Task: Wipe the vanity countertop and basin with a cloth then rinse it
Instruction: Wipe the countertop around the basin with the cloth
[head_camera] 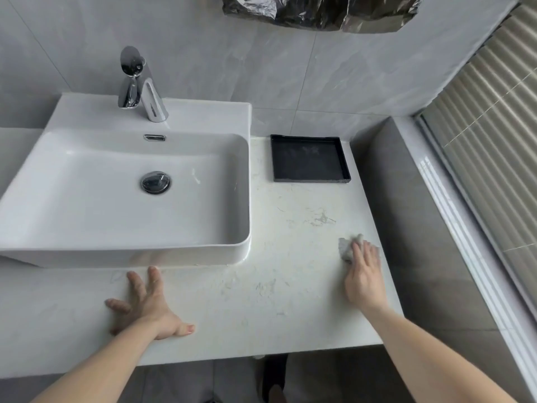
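A white marble countertop (284, 228) runs across the view, with pale smears near its front. On its left part stands a white rectangular basin (87, 205) with a chrome drain (155, 182) and a chrome tap (142, 85) behind it. My right hand (363, 274) lies flat on a small grey cloth (345, 248), pressing it onto the countertop near the right edge. In front of the basin, my left hand (145, 303) rests palm down on the countertop with its fingers spread and nothing in it.
A shallow black tray (309, 158) sits at the back right of the countertop. A grey ledge (406, 213) borders the right side, with window blinds (494, 112) beyond. Grey tiles cover the wall; a foil-wrapped object (319, 10) hangs above.
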The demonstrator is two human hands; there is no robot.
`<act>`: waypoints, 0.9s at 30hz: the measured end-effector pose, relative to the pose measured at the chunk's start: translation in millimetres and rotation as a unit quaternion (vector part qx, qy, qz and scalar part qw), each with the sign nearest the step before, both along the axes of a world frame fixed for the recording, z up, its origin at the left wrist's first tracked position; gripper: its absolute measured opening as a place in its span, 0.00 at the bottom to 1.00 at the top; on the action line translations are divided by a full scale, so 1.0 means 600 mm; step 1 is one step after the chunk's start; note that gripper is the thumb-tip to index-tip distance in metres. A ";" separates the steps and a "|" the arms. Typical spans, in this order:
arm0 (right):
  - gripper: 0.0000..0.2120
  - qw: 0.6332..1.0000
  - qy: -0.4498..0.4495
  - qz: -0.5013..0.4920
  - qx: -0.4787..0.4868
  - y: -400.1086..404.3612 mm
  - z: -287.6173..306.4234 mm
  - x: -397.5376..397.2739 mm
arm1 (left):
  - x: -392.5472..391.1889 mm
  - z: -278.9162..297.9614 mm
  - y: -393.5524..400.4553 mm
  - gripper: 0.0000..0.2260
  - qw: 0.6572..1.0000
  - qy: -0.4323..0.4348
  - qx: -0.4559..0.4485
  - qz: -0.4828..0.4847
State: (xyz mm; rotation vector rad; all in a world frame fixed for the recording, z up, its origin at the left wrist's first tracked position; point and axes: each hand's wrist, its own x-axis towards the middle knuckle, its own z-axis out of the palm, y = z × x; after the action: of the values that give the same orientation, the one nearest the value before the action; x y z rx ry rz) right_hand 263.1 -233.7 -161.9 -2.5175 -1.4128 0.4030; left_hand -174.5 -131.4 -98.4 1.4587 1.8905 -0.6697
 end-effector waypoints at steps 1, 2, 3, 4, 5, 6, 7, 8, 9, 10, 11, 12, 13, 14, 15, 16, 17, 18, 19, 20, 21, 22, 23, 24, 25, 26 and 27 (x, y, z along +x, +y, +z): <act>0.34 0.999 0.005 -0.035 -0.015 -0.005 0.013 0.026 | 0.000 0.001 0.001 0.73 1.000 -0.001 -0.001 0.002; 0.32 0.997 0.016 -0.070 -0.019 -0.006 0.029 0.037 | -0.001 0.001 0.000 0.73 1.000 -0.001 -0.002 0.002; 0.28 0.996 0.022 -0.086 -0.010 -0.003 0.038 0.036 | -0.001 0.002 0.001 0.74 1.000 -0.001 -0.003 0.003; 0.24 0.997 0.022 -0.078 0.017 0.005 0.047 0.023 | -0.002 0.001 0.001 0.74 1.000 0.000 -0.005 0.004; 0.21 0.997 0.028 -0.055 0.046 0.015 0.057 -0.004 | -0.002 0.001 0.001 0.74 1.000 -0.001 -0.006 0.005; 0.21 0.997 0.039 -0.028 0.064 0.028 0.059 -0.038 | -0.002 0.002 0.002 0.74 1.000 0.000 -0.007 0.007; 0.23 0.996 0.050 0.004 0.072 0.040 0.057 -0.078 | -0.001 0.002 0.003 0.74 1.000 0.000 -0.008 0.009; 0.26 0.994 0.063 0.042 0.075 0.049 0.051 -0.121 | 0.000 0.003 0.003 0.74 1.000 0.000 -0.009 0.009; 0.28 0.991 0.075 0.085 0.072 0.058 0.044 -0.166 | 0.001 0.004 0.003 0.74 1.000 0.001 -0.009 0.007; 0.29 0.986 0.087 0.128 0.063 0.065 0.032 -0.210 | 0.001 0.004 0.003 0.74 1.000 0.004 -0.008 0.003; 0.30 0.981 0.093 0.167 0.040 0.068 0.023 -0.252 | 0.002 0.004 0.003 0.74 1.000 0.007 -0.007 0.000; 0.30 0.975 0.091 0.200 0.020 0.068 0.015 -0.287 | 0.001 0.004 0.003 0.74 1.000 0.008 -0.007 -0.003; 0.29 0.971 0.083 0.225 0.009 0.063 0.005 -0.310 | 0.001 0.002 0.004 0.74 1.000 0.008 -0.006 -0.006; 0.29 0.969 0.071 0.237 0.008 0.057 -0.004 -0.319 | 0.000 0.000 0.005 0.74 1.000 0.008 -0.005 -0.010; 0.28 0.969 0.065 0.238 0.011 0.049 -0.007 -0.314 | -0.002 -0.002 0.006 0.75 1.000 0.009 -0.005 -0.014; 0.28 0.972 0.059 0.229 0.017 0.040 -0.010 -0.297 | -0.004 -0.005 0.006 0.76 1.000 0.011 -0.006 -0.015; 0.28 0.976 0.052 0.211 0.023 0.030 -0.013 -0.272 | -0.005 -0.007 0.007 0.76 1.000 0.011 -0.006 -0.014; 0.29 0.981 0.043 0.186 0.027 0.018 -0.015 -0.239 | -0.007 -0.007 0.008 0.76 1.000 0.011 -0.006 -0.013; 0.30 0.987 0.032 0.154 0.028 0.005 -0.017 -0.201 | -0.007 -0.008 0.007 0.76 1.000 0.011 -0.005 -0.013; 0.31 0.992 0.022 0.119 0.020 -0.008 -0.014 -0.161 | -0.008 -0.007 0.006 0.76 1.000 0.010 -0.005 -0.014; 0.31 0.997 0.019 0.079 0.005 -0.024 -0.011 -0.118 | -0.008 -0.007 0.006 0.76 1.000 0.009 -0.005 -0.015; 0.31 0.999 0.019 0.038 -0.006 -0.040 -0.008 -0.075 | -0.007 -0.006 0.006 0.76 1.000 0.010 -0.004 -0.015; 0.29 1.000 0.024 -0.001 -0.008 -0.055 -0.004 -0.036 | -0.007 -0.006 0.005 0.76 1.000 0.012 -0.003 -0.016; 0.28 0.999 0.026 -0.036 -0.006 -0.066 0.006 -0.002 | -0.006 -0.005 0.005 0.76 1.000 0.013 -0.003 -0.016; 0.27 0.997 0.035 -0.071 -0.005 -0.071 0.022 0.019 | -0.005 -0.005 0.005 0.76 1.000 0.013 -0.003 -0.015; 0.26 0.994 0.045 -0.101 0.004 -0.071 0.040 0.027 | -0.004 -0.005 0.006 0.76 1.000 0.013 -0.004 -0.014; 0.25 0.991 0.052 -0.120 0.022 -0.068 0.056 0.023 | -0.004 -0.005 0.006 0.76 1.000 0.013 -0.004 -0.013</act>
State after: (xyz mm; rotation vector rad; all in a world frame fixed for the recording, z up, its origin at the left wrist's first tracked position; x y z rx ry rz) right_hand 276.8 -274.4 -128.0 -2.5497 -1.0542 0.4448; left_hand -176.7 -127.9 -101.6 1.4776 1.8898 -0.7101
